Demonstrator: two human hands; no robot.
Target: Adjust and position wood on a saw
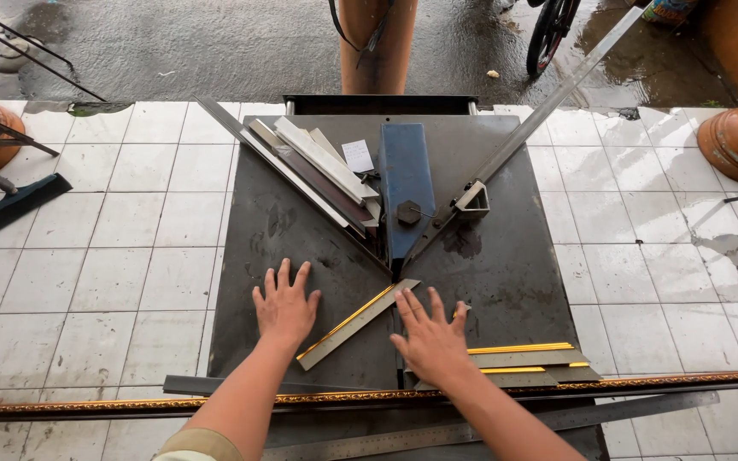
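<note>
Resting flat left hand [284,307], right hand [430,337], white square label [357,156] beyond

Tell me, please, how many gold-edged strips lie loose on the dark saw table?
3: one strip slants between the left hand and right hand; two strips lie stacked right of the right hand. More may be hidden beneath it.

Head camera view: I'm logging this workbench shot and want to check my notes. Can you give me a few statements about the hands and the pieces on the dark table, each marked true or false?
1. Both hands are spread flat on the dark table. True.
2. The left hand grips the blue blade housing. False: it lies open on the table, apart from it.
3. A gold-edged moulding strip lies diagonally between the hands. True.
4. The right hand holds the steel ruler. False: the ruler lies untouched near the table's front edge.
</note>
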